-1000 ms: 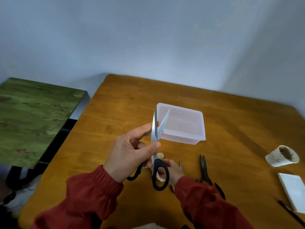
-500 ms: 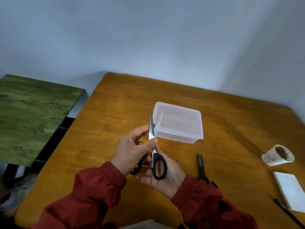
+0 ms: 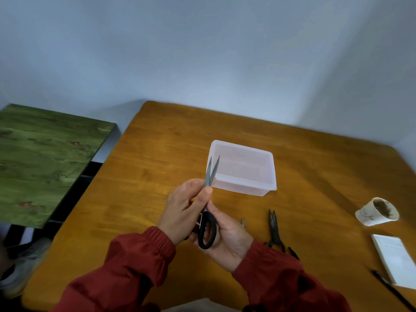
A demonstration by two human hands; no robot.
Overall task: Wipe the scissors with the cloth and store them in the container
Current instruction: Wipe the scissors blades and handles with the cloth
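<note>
- Over the table [image 3: 157, 176], just in front of the container [image 3: 245, 179]: scissors [image 3: 207, 176] upright, blades slightly apart.
- Left hand [image 3: 182, 210] pinches them below the blades.
- Right hand [image 3: 229, 235] cups the black handle loop.
- Dark snips [image 3: 274, 228] lie to the right.

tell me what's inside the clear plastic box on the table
Nothing shows inside the translucent rectangular plastic container; its near left corner is hidden behind the steel blades of the black-handled scissors.
</note>
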